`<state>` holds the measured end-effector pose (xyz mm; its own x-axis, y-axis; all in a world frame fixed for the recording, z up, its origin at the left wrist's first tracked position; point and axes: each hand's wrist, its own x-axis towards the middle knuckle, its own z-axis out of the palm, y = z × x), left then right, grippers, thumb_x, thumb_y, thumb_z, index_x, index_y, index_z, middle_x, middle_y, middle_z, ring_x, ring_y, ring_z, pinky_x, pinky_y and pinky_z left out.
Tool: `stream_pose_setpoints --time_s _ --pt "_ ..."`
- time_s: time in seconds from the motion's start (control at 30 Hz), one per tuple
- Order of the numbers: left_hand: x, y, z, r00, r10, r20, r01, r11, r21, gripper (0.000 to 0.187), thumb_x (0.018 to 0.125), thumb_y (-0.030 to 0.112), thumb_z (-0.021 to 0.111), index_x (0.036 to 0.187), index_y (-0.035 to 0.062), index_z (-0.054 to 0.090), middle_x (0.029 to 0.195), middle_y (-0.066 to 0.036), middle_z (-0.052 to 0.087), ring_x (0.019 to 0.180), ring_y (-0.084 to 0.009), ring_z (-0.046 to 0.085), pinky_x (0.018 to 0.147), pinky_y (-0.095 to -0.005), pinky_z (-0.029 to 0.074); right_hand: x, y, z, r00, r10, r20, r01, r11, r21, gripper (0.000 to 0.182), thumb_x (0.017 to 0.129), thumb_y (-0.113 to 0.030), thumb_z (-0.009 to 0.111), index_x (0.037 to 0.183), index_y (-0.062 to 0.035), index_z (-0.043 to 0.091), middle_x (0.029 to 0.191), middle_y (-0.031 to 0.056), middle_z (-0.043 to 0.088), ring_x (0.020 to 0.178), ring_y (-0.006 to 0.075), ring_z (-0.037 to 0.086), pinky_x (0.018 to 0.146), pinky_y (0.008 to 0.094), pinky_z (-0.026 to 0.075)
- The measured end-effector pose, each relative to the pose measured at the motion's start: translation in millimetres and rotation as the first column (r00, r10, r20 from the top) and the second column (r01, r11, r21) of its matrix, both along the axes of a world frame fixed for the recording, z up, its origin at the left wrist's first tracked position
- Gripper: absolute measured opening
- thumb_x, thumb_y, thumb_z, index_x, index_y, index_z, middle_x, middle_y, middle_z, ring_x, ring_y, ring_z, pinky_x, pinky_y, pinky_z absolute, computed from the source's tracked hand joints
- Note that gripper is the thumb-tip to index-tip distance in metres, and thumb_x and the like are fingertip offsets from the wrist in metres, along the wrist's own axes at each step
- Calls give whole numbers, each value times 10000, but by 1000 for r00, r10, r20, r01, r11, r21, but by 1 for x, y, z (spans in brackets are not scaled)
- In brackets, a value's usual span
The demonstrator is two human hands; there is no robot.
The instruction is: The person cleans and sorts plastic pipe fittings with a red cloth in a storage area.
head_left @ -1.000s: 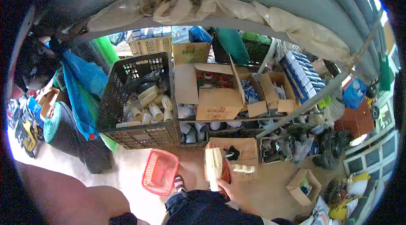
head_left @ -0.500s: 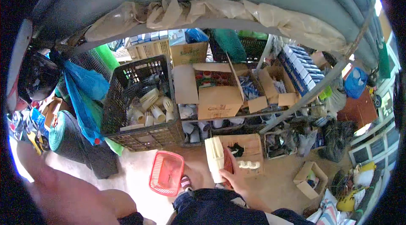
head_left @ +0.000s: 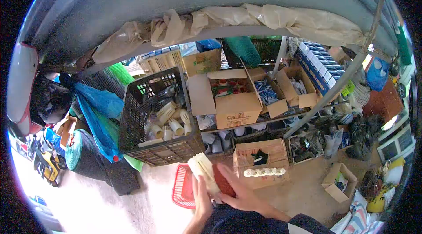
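Observation:
In front of my body I hold a cream slotted plastic piece (head_left: 203,171), tilted, its ribbed end pointing up and away. My left hand (head_left: 203,199) is closed along its near left side. My right hand (head_left: 239,194) grips from the right, fingers around a reddish-brown flat piece (head_left: 224,182) that lies against the cream one; what exactly this is I cannot tell. Beneath the hands a red plastic basket (head_left: 181,192) stands on the floor, partly covered by them. Right of it is a cardboard box (head_left: 248,155) with a row of white toothed pieces (head_left: 264,172) along it.
A black crate (head_left: 169,151) of similar cream fittings (head_left: 176,126) stands ahead left. Open cartons (head_left: 237,115) fill the shelf, and a slanting metal pole (head_left: 327,93) crosses at right. Rolled dark netting (head_left: 94,163) lies left. A small open carton (head_left: 338,181) sits on the floor at right.
My left hand has come in from the far left and closed on the cream piece. The piece has shifted left and tilted, now above the basket. My view has turned slightly left.

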<state>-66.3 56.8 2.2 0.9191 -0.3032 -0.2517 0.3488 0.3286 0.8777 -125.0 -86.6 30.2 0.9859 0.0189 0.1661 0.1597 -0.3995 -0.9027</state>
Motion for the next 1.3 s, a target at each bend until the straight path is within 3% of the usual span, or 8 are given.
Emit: stream_pose_setpoints --time_s 0.17,0.43,0.63,0.77,0.97,1.03,1.13,1.3 --pt "13 -5 -9 970 -57 -238 23 989 -143 595 1051 501 326 1481 91 363 1441 -125 457 1282 -249 479 1064 -380 415 0 16 11 996 -1 88 21 974 -227 694 939 -186 592 1522 -12 259 1587 240 195 1466 372 238 1180 432 222" --pt "14 -28 20 995 -99 18 98 992 81 498 1030 345 457 1420 46 376 1271 -135 505 1144 -217 515 962 -356 451 12 4 4 983 -184 -16 185 980 67 635 992 -247 487 1532 -19 244 1597 213 194 1432 369 311 1144 419 305" --pt "29 -33 3 995 89 -55 -91 996 -27 411 1024 341 484 1321 63 420 1136 -95 543 987 -188 574 784 -304 509 -5 5 -8 994 -103 26 102 994 48 625 985 -162 449 1536 5 207 1616 198 146 1497 345 155 1202 404 159" --pt "4 -39 21 985 -131 115 122 989 82 364 1035 269 482 1307 29 462 1220 -89 541 1118 -156 500 951 -322 432 26 -24 11 990 -127 64 110 968 225 619 989 -140 418 1538 19 179 1618 189 150 1503 317 129 1210 373 114" --pt "37 -28 17 991 -53 -120 39 992 -120 497 1050 454 377 1248 31 546 1065 -81 641 937 -153 624 847 -315 512 -6 10 -23 985 -160 57 157 986 57 671 976 -184 442 1549 0 146 1614 243 86 1486 405 138 1200 438 128" --pt "22 -27 -21 967 -119 -224 61 967 -248 617 1036 528 322 1411 52 434 1341 -144 544 1227 -279 546 1057 -401 438 -2 2 -9 990 -133 50 134 991 -2 679 970 -189 445 1551 -3 146 1614 250 75 1482 422 139 1196 454 131" --pt "-7 -35 -2 961 -274 32 274 962 -5 602 1056 451 259 1499 49 330 1452 -135 460 1307 -260 473 1100 -383 377 21 -25 19 980 -174 92 165 981 101 678 969 -168 444 1552 -4 142 1609 243 129 1487 366 175 1198 413 147" --pt "13 -33 -13 994 -93 49 94 995 -24 468 1067 369 340 1365 19 434 1262 -110 528 1149 -187 506 1017 -348 391 11 -4 -19 985 -171 3 154 894 420 742 977 -219 481 1553 21 81 1610 206 151 1503 287 123 1204 380 89"
